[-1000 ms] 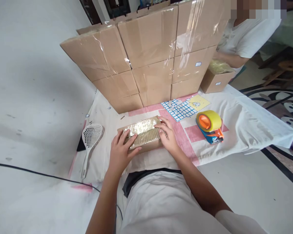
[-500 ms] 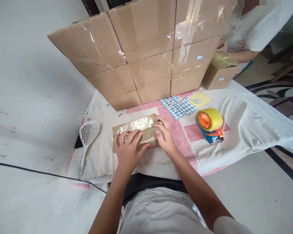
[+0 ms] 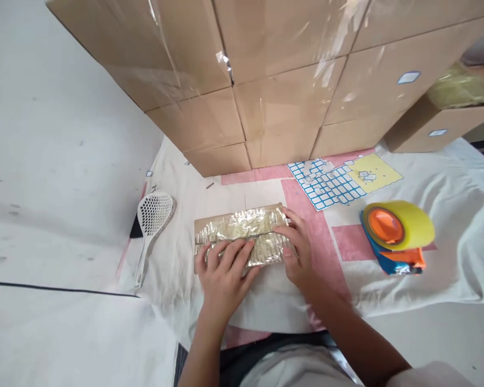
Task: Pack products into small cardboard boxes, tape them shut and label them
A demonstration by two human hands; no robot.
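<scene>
A small flat cardboard box (image 3: 242, 221) with shiny clear tape across its top lies in front of me on the cloth. My left hand (image 3: 226, 269) rests on its near left part, fingers spread and lying flat on the taped surface. At the box's right end is my right hand (image 3: 298, 250), its fingers bent over the end and the thumb at the near corner. To the right, a tape dispenser (image 3: 401, 260) in blue and orange carries a yellow roll of tape (image 3: 413, 224). What the box contains is hidden.
Stacked cardboard boxes (image 3: 278, 118) form a wall at the back. An open box (image 3: 447, 126) stands far right, another person's arm behind it. A white perforated scoop (image 3: 155, 215) lies left. Sticker sheets (image 3: 326, 183) lie before the stack on the tablecloth (image 3: 266, 301).
My view has moved closer and shifted, so the other person is mostly out of frame. My left hand stays on the box; the right hand remains at its right end.
</scene>
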